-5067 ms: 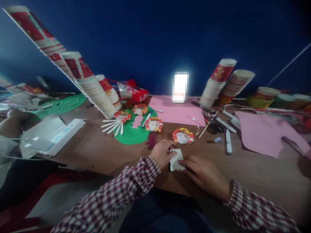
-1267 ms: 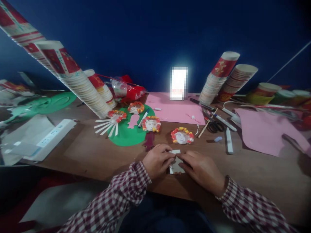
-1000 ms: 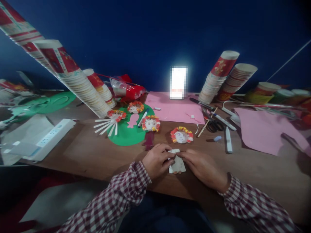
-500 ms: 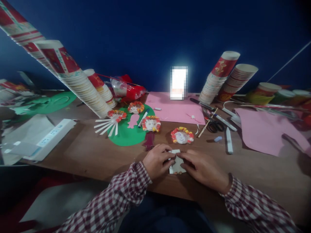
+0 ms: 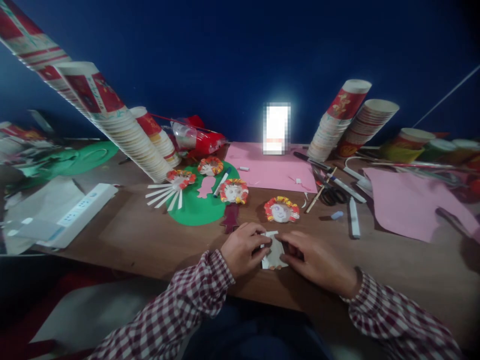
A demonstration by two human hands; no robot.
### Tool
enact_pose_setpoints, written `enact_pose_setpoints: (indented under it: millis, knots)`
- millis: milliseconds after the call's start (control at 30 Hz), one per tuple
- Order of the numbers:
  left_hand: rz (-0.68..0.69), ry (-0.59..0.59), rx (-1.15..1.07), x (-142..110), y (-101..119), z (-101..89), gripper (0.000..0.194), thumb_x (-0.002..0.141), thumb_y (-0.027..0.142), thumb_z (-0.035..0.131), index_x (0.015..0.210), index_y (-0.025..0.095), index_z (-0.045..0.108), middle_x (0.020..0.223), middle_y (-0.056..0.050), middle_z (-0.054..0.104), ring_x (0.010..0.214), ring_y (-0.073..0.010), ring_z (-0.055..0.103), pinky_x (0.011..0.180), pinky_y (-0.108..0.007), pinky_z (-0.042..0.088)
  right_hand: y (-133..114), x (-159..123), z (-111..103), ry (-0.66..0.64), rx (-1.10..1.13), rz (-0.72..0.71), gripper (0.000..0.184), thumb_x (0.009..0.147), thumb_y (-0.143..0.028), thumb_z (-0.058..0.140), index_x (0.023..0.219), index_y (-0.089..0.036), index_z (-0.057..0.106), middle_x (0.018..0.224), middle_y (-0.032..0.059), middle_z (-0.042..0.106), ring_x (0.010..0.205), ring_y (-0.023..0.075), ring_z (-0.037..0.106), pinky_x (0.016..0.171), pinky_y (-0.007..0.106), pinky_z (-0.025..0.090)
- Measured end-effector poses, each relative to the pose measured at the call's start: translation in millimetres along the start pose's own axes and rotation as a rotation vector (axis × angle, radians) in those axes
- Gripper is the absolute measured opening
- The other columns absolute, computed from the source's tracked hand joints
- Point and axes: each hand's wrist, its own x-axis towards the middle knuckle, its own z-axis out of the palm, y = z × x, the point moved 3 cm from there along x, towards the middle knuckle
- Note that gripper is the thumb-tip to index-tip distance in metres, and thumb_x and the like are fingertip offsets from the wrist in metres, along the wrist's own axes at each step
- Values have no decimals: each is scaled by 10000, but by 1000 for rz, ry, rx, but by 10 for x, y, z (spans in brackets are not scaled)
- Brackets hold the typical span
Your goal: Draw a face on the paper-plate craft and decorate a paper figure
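Note:
A small whitish piece of paper (image 5: 274, 255) lies at the table's front edge between my two hands, with reddish bits along its near edge. My left hand (image 5: 245, 250) grips its left side, thumb and fingertips closed on the paper. From the right, my right hand (image 5: 317, 257) pinches the other side with bent fingers and thumb. Just beyond sits a crinkled paper-cup lion face (image 5: 281, 212) with a red and yellow rim and a drawn face. A dark maroon paper cut-out (image 5: 231, 217) lies past my left hand.
Tall stacks of paper cups (image 5: 112, 117) lean at left, with more cups (image 5: 339, 120) at right. A green paper disc (image 5: 198, 212) carries several cut pieces. Black scissors (image 5: 332, 195), a white marker (image 5: 353, 217) and pink paper (image 5: 407, 202) lie right; a power strip (image 5: 84, 212) left.
My right index finger has drawn back a little from the paper's top middle towards its right edge. My left hand stays in place on the paper.

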Motion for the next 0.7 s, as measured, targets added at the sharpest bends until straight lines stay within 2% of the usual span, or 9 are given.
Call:
enact_pose_setpoints:
  millis: [100, 300, 467, 600, 700]
  knots:
    - [0, 3, -5, -1, -4, 5, 174, 818, 215, 562, 978, 200, 628, 1029, -64, 574, 953, -176, 533, 860, -312, 427, 59, -22, -11, 50, 115, 45, 343, 861, -264, 528, 1200, -210, 534, 758, 13, 619, 654, 145, 561, 603, 262, 426]
    - [4, 4, -7, -1, 5, 0, 197, 799, 193, 570, 991, 193, 617, 1024, -63, 576, 956, -176, 531, 868, -311, 423, 70, -29, -16, 80, 141, 23, 221, 889, -216, 468, 1074, -217, 589, 878, 33, 628, 780, 153, 581, 714, 283, 450]
    - [4, 7, -3, 3, 12, -7, 168, 809, 201, 560, 966, 193, 619, 1017, -62, 576, 953, -177, 532, 865, -309, 422, -6, -43, 10, 132, 133, 6, 184, 870, -242, 525, 1037, -218, 598, 819, 19, 597, 697, 135, 559, 630, 254, 442]
    - [12, 17, -10, 4, 7, -8, 226, 768, 141, 558, 980, 191, 619, 1026, -58, 575, 958, -172, 528, 865, -301, 419, -60, -83, 6, 262, 97, -88, 174, 886, -230, 497, 1010, -211, 618, 836, 40, 595, 742, 149, 568, 661, 267, 452]
    - [15, 9, -9, 7, -3, 1, 226, 765, 147, 556, 977, 192, 621, 1020, -59, 574, 945, -174, 531, 855, -305, 425, -55, -127, -36, 360, 28, -82, 173, 897, -228, 472, 966, -206, 629, 810, 46, 604, 765, 168, 575, 693, 291, 458]
